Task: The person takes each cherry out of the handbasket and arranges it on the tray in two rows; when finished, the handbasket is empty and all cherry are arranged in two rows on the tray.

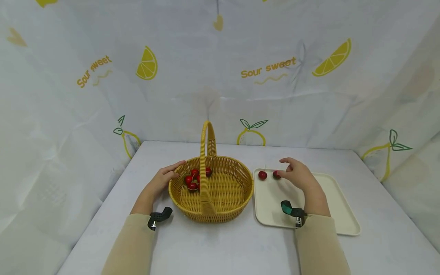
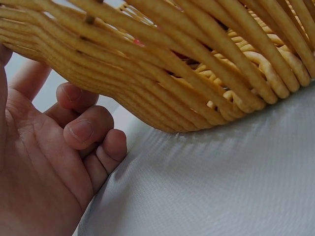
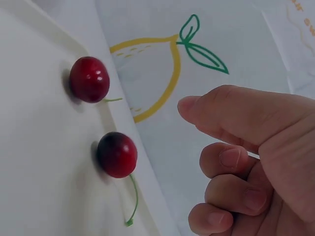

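My left hand point(image 1: 161, 181) holds the left rim of a yellow woven basket point(image 1: 228, 217). In the left wrist view its thumb and index finger meet the basket edge, and the other fingers curl beside the weave. Several red cherries point(image 1: 193, 186) lie in the left part of the basket. Over the cream tray point(image 1: 271, 215) my right hand point(image 1: 299, 176) hovers, thumb and index finger apart, nothing between them. Two dark red cherries with green stems, one point(image 3: 89, 79) and another point(image 3: 117, 155), lie near the tray's far edge. In the head view the thumb partly covers the right one.
The basket's tall arched handle point(image 1: 204, 164) stands upright over its middle. The tray sits close to the basket's right side on a white-covered table point(image 1: 206, 248). A white cloth point(image 1: 192, 95) printed with lemons hangs behind and at both sides.
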Demonstrator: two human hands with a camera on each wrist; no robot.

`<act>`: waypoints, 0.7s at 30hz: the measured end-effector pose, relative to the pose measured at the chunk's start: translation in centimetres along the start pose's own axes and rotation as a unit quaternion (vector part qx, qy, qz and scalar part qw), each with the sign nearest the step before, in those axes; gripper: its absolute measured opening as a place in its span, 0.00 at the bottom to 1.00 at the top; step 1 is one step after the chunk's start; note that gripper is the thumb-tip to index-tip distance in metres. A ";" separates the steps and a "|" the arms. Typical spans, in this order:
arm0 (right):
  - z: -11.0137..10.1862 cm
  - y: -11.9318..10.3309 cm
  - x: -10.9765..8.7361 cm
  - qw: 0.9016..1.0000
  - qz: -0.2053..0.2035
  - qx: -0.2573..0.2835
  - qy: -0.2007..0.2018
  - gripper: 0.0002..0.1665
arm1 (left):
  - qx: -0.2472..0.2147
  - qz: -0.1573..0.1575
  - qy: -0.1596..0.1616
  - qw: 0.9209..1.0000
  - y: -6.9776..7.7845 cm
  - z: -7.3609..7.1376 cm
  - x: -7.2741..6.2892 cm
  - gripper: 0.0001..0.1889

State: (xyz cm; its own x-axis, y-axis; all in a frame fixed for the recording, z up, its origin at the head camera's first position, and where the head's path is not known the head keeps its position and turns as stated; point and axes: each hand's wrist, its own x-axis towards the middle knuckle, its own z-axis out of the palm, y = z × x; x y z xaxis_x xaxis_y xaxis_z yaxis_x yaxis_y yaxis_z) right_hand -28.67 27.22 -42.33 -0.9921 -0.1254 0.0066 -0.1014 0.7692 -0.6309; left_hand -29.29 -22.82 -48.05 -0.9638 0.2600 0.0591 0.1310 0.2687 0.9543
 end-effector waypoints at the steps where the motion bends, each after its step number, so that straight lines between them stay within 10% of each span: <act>1: -0.2 -0.3 -0.1 1.000 -0.003 0.005 0.003 0.34 | 0.000 -0.002 0.000 1.000 0.0 0.0 0.0 0.31; 11: -1.9 -3.9 -1.4 0.997 -0.056 0.051 0.017 0.34 | -0.001 -0.004 -0.003 1.000 0.3 0.0 0.0 0.31; 17: -2.2 -6.2 -2.0 0.993 -0.082 0.081 0.031 0.31 | -0.006 -0.008 -0.014 1.000 3.3 0.2 -1.3 0.30; 21: -1.9 -7.9 -2.7 0.989 -0.092 0.111 0.040 0.29 | -0.002 -0.004 -0.013 1.000 2.1 0.1 -0.7 0.30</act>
State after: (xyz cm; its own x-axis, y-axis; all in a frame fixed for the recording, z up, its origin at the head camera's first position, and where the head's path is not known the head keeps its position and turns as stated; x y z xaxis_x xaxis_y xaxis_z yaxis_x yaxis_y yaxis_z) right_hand -25.31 22.66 -35.90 -0.9618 -0.1945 0.1929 -0.2713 0.5804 -0.7678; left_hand -28.35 -22.34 -46.10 -0.9586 0.2815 0.0433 0.1216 0.2672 0.9559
